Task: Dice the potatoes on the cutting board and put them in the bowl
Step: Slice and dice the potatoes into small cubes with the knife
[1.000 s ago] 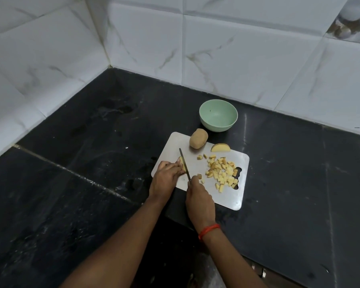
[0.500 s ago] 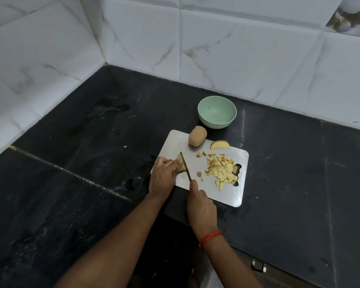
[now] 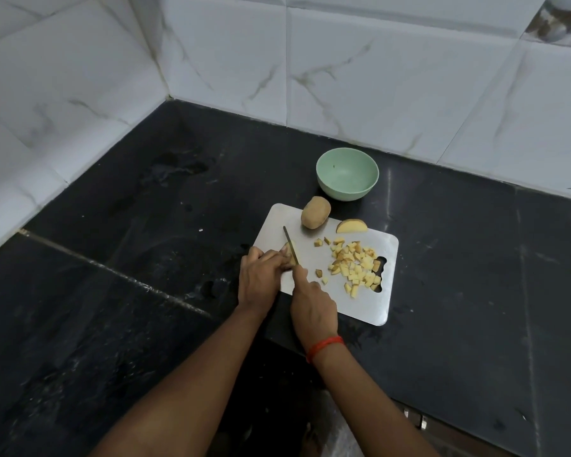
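Up top in head view, left hand (image 3: pixel 261 275) pins a potato piece (image 3: pixel 286 250) on the cutting board (image 3: pixel 370 301), right hand (image 3: pixel 312 303) grips the knife (image 3: pixel 290 244) vs it; diced bits (image 3: pixel 356 263), wedge (image 3: pixel 351 225) & whole potato (image 3: pixel 315 212) share the board, green bowl (image 3: pixel 343 191) w/ a dark speck just behind on the desk (image 3: pixel 145 225).

No text, label, brand, number or sign can be read. The bowl (image 3: pixel 346 174), the board (image 3: pixel 360 305), the wall tiles (image 3: pixel 376 77) and the worktop (image 3: pixel 145 225) all show plain, unmarked surfaces.
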